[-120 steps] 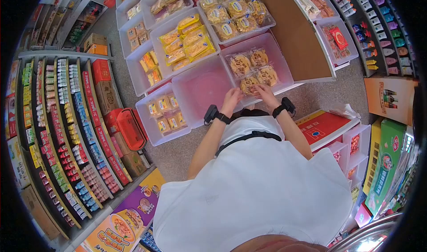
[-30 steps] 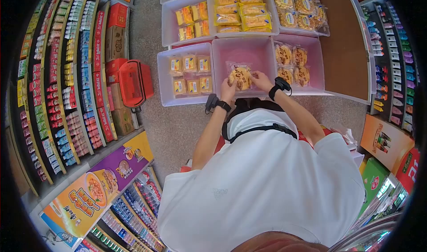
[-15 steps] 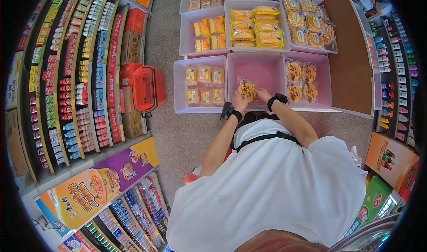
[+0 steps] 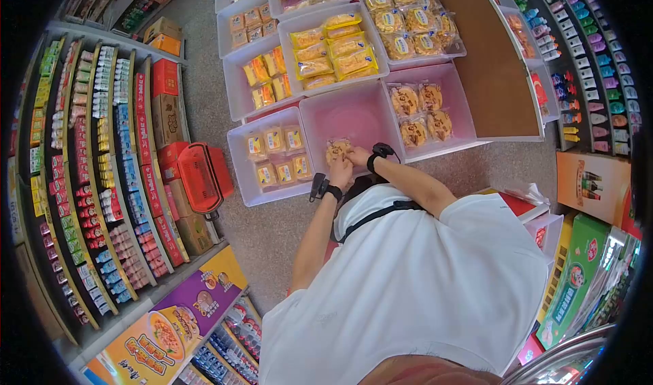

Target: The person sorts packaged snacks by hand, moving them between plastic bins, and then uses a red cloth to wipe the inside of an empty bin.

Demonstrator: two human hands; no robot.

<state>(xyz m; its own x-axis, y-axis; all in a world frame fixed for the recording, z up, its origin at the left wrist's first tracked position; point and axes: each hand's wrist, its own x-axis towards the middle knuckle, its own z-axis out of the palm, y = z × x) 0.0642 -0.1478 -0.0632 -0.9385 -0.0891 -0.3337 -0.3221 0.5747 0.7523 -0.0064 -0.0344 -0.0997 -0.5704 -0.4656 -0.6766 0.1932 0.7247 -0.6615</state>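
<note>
A round, flat pastry (image 4: pixel 337 149) in clear wrapping is held between the person's two hands, over the near edge of a white-walled bin (image 4: pixel 350 116) with a pink floor. Its face is pale golden yellow with darker brown markings scattered over it, and the film shows light glints near its upper edge; any lettering is too small to read. The left hand (image 4: pixel 341 171) has its grip closed on the near side of the pack, while the right hand (image 4: pixel 358 156) has its fingers drawn together at the pack's right edge; the fingertips are partly hidden, so how firmly each grip presses cannot be told. Whether the pack touches the bin floor cannot be told either. In the adjoining bin to the right (image 4: pixel 457 106) lie four wrapped pastries (image 4: pixel 413 132) of much the same look, round, golden and brown-patterned, set two by two. To the left, another bin (image 4: pixel 272 196) holds six pale packs (image 4: pixel 274 140) with yellow labels, and beyond sit bright yellow packs (image 4: pixel 350 45) in rows.
</note>
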